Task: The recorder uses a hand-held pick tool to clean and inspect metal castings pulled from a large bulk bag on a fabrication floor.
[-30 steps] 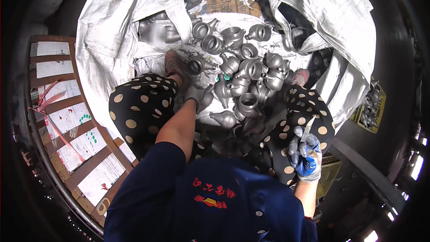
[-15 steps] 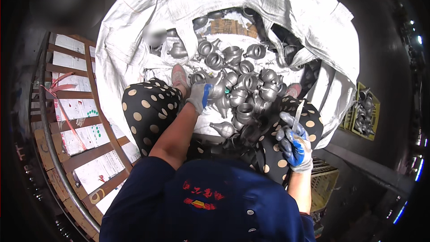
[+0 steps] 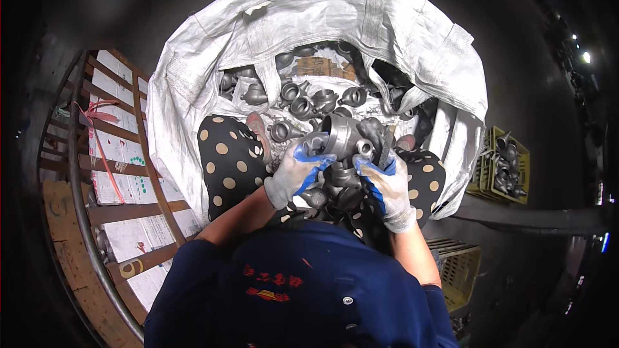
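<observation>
A grey metal pipe-shaped casting (image 3: 342, 134) with a wide round mouth is lifted close in front of me, above a heap of similar parts. My left hand (image 3: 298, 173), in a white and blue work glove, is closed around its left side. On the other side my right hand (image 3: 387, 187), gloved the same way, grips a narrow flat metal file (image 3: 388, 145). The file stands up beside the casting's small spout; whether it touches the metal I cannot tell. Under the held part lie more castings (image 3: 345, 175), partly covered by my hands.
A large white woven sack (image 3: 425, 38) spreads open around my legs, with loose castings (image 3: 302, 107) inside and cardboard (image 3: 322, 67) at the back. Right of it stand a yellow crate of castings (image 3: 491, 166) and another yellow crate (image 3: 459, 277). A slatted metal rack (image 3: 138, 219) is at the left.
My left hand has lifted a casting from the heap toward me. The right hand has come inward from my right knee with the file, up to the casting.
</observation>
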`<state>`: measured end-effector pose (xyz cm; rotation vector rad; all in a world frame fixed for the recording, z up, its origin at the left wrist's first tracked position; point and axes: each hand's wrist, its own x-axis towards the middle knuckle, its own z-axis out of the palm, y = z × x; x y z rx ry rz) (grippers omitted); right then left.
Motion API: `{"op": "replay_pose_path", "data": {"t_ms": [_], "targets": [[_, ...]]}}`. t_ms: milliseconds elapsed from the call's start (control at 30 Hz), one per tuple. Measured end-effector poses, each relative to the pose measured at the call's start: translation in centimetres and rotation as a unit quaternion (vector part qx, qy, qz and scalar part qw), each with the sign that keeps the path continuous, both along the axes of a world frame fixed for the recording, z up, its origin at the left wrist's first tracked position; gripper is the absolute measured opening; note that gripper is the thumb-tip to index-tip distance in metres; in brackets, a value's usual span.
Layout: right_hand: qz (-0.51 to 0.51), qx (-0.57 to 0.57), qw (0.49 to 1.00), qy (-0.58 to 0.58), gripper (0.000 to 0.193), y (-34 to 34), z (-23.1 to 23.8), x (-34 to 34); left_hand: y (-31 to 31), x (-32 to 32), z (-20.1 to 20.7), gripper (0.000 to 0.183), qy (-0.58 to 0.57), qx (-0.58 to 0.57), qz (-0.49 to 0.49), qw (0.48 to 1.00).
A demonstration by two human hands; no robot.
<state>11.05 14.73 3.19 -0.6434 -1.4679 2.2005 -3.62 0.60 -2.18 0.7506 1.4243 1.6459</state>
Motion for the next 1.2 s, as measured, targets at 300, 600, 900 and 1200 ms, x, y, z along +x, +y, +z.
{"op": "replay_pose_path", "data": {"t_ms": [300,600,900,1200], "targets": [[0.042,0.251,0.963,-0.092,0.043,-2.5,1.7,1.4,-0.9,-0.3,2.9,0.038,-0.231,-0.031,-0.095,0.968],[0.038,0.066,0.997,0.030,0.040,-0.9,2.4,3.7,-3.0,-2.7,4.0,0.020,0.464,0.128,-0.121,0.868],[0.239,0.291,0.926,-0.005,0.048,2.7,3.9,1.3,-1.3,-3.1,4.3,0.036,0.095,0.125,-0.236,0.959],[0.280,0.064,0.956,-0.051,0.042,3.8,3.0,0.8,-1.1,-1.6,3.7,0.040,-0.057,0.081,-0.247,0.964]]}}
